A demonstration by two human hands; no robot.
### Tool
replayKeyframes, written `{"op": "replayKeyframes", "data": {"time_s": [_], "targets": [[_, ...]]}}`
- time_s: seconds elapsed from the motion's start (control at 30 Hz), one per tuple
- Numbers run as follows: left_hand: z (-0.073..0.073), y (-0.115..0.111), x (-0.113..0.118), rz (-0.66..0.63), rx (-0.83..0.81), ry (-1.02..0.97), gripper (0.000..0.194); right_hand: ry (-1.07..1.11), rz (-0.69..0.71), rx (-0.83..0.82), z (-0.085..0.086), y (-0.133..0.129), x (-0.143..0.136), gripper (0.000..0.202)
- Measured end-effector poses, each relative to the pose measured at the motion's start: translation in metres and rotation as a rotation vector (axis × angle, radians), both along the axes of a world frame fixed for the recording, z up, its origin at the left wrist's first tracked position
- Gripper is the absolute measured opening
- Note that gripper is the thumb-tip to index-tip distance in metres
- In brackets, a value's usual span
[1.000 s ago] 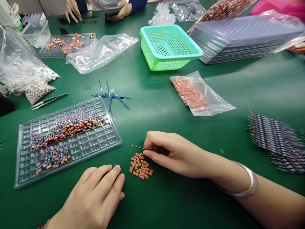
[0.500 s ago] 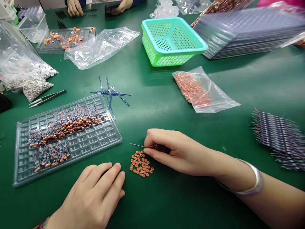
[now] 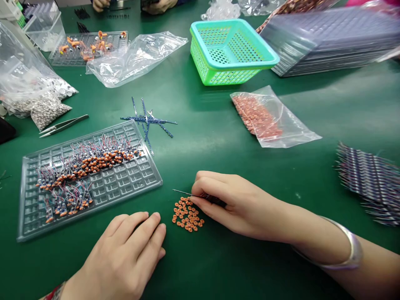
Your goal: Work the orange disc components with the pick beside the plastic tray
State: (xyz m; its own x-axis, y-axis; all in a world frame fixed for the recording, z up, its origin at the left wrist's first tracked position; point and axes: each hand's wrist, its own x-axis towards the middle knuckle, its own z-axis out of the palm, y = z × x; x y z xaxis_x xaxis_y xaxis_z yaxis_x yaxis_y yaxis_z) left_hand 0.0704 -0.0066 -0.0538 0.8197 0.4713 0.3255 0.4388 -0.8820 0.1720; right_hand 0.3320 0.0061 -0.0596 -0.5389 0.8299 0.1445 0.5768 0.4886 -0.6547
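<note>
My right hand is closed in a pinch around a thin needle-tipped tool with a dark handle. The metal tip points left, just above a loose pile of small orange rings on the green table. My fingertips are at the upper right edge of that pile. To its left, my left hand lies on the table, holding nothing, fingers stretched out and side by side. Beyond the left hand is a clear plastic tray with square pockets, bearing rows of small wired parts with orange ends.
Tweezers and blue strips lie behind the tray. A bag of orange pieces, a green basket and stacked clear trays stand farther back. Wired strips lie at right. Another person's hands show at the top.
The whole view has shifted slightly. My right wrist and forearm are a little lower and farther right in the picture; the tool stays in the pinch over the pile. My left hand keeps its place.
</note>
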Motion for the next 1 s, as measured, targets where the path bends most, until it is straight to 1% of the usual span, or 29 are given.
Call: {"op": "replayKeyframes", "data": {"time_s": [0.17,0.5,0.7,0.87,0.93,1.0], "targets": [[0.001,-0.001,0.0,0.002,-0.01,0.013,0.022,-0.04,-0.002,0.021,0.001,-0.004,-0.004,0.022],[-0.002,-0.003,0.002,0.01,-0.018,0.001,0.022,-0.034,-0.026,-0.08,0.002,-0.004,-0.008,0.026],[0.001,0.0,0.006,-0.002,-0.018,0.013,0.02,-0.074,-0.026,-0.085,0.006,-0.005,-0.011,0.03],[0.003,0.005,0.01,0.006,-0.027,-0.003,0.019,-0.118,-0.022,-0.093,0.005,-0.005,-0.012,0.028],[0.005,0.006,0.012,0.02,-0.061,-0.022,0.018,-0.105,-0.029,-0.088,0.004,-0.003,-0.012,0.028],[0.009,0.007,0.014,0.061,-0.144,-0.058,0.018,-0.049,-0.04,-0.086,0.006,-0.001,-0.011,0.027]]}}
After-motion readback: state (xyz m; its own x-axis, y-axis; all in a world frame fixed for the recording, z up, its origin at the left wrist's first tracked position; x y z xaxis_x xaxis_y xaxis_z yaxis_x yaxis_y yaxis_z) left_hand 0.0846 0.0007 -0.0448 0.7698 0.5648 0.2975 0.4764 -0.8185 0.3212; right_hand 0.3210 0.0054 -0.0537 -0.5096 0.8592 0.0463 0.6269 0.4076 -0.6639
